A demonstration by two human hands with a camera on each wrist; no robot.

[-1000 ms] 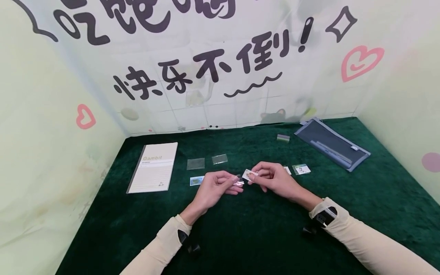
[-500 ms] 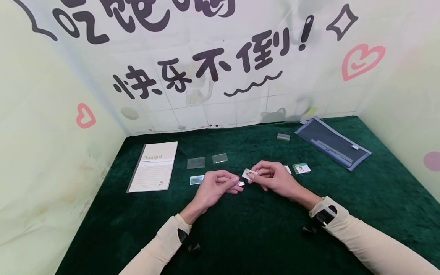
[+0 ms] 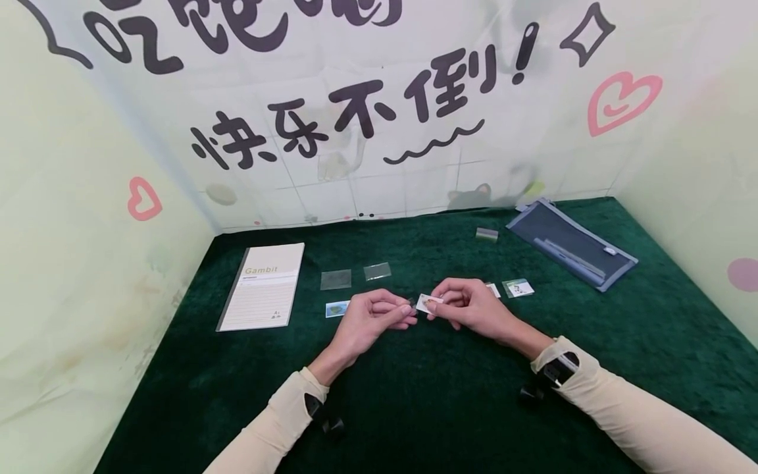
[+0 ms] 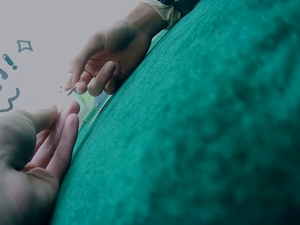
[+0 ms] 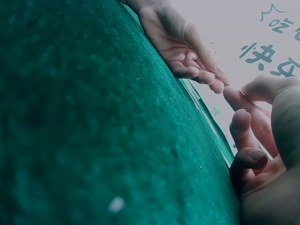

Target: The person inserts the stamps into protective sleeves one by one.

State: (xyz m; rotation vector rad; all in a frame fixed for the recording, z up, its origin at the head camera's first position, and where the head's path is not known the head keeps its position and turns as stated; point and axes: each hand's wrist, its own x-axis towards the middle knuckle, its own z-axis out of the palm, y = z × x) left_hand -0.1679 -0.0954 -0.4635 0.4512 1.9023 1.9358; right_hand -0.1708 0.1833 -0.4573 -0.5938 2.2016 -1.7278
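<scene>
My left hand (image 3: 376, 319) pinches a small clear plastic sleeve (image 4: 59, 123) between thumb and fingers, low over the green cloth. Facing it, my right hand (image 3: 474, 306) holds a small white picture card (image 3: 425, 303) between thumb and forefinger. The card's left edge lies close to the sleeve; whether they touch I cannot tell. Beside the left hand lies a blue picture card (image 3: 336, 309), partly covered by that hand. Behind the right hand another white card (image 3: 493, 289) is mostly hidden, and a sleeved card (image 3: 518, 288) lies to its right.
Two clear sleeves (image 3: 335, 280) lie on the cloth behind the left hand. A notebook (image 3: 263, 286) is at the left. Toward the back right are a zip pouch (image 3: 574, 245) with a pen-like item inside and a small striped piece (image 3: 487, 234). Printed fabric walls surround the table.
Both hands stay almost in place, still pinching the sleeve and the card. The pinkish glint at the left fingertips has gone, and the sleeve shows mostly clear. The head view has shifted slightly.
</scene>
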